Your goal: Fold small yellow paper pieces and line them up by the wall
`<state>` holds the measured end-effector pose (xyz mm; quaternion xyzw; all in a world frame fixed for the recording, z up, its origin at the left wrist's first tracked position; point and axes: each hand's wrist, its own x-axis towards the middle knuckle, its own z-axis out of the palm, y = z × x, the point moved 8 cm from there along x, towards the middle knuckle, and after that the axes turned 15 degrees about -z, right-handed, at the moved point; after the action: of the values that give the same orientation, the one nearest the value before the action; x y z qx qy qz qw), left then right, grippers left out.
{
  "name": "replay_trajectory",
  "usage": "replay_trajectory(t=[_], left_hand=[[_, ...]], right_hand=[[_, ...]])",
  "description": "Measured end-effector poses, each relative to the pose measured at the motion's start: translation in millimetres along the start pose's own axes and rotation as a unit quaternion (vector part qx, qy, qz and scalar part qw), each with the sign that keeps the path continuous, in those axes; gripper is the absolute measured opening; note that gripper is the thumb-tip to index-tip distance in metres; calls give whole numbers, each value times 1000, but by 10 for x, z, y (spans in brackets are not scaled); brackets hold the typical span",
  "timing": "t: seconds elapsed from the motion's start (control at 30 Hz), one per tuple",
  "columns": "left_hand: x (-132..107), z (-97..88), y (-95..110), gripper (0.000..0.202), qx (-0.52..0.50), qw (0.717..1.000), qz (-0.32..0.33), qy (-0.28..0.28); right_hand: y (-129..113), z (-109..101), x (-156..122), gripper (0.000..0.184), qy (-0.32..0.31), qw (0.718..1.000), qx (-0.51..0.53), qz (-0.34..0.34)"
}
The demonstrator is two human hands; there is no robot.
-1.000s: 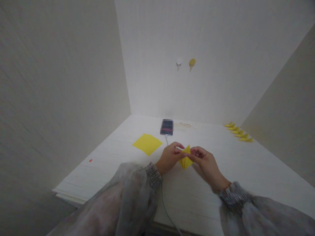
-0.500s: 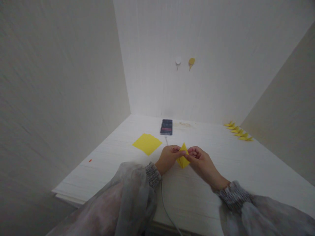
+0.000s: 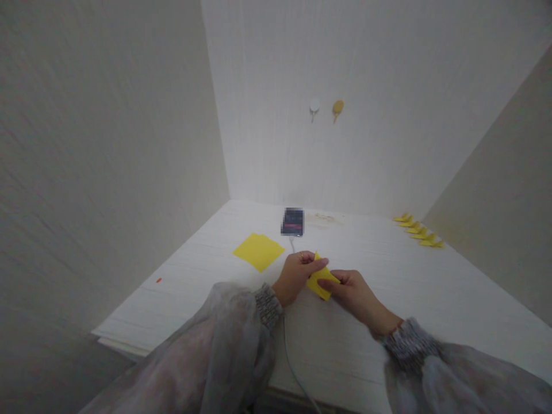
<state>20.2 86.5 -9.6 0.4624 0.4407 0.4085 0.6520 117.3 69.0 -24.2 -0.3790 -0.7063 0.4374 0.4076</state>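
A folded piece of yellow origami paper [image 3: 318,289] is held between my two hands above the white table. My left hand [image 3: 296,276] pinches its upper left part, thumb lying across the front. Lower down on the right, my right hand [image 3: 354,292] grips the paper's right side with thumb and fingers, and a flap there stands out to the right. Parts of the paper are hidden behind both thumbs. Left of my hands lies a stack of flat yellow paper squares [image 3: 259,252].
A blurred phone [image 3: 293,222] with a white cable [image 3: 290,356] lies toward the back wall. Several folded yellow paper figures [image 3: 418,231] stand in a row at the back right. Two hooks [image 3: 337,107] are on the wall. A small orange piece [image 3: 158,280] lies at left.
My right hand has moved slightly down, its thumb now across the paper's lower front. The paper has gone from an upright diamond to a tilted shape with a flap opened to the right.
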Motion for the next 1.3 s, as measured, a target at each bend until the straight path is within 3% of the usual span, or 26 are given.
replay_trajectory(t=[0.23, 0.63, 0.8, 1.07, 1.3], left_hand=[[-21, -45, -11, 35, -63, 998, -20, 12], [-19, -51, 5, 41, -52, 998, -30, 20], [-12, -10, 67, 51, -90, 995, -33, -42], [-111, 121, 147, 27, -113, 981, -12, -159], [-141, 119, 164, 23, -110, 979, 1, -172]], right_hand=[[48, 91, -44, 18, -12, 991, 130, 30], [-31, 118, -65, 14, -9, 980, 189, 55], [-59, 84, -85, 14, -7, 977, 209, 45], [-49, 79, -113, 10, -1, 971, 230, 56], [-100, 117, -130, 11, -17, 970, 233, 64]])
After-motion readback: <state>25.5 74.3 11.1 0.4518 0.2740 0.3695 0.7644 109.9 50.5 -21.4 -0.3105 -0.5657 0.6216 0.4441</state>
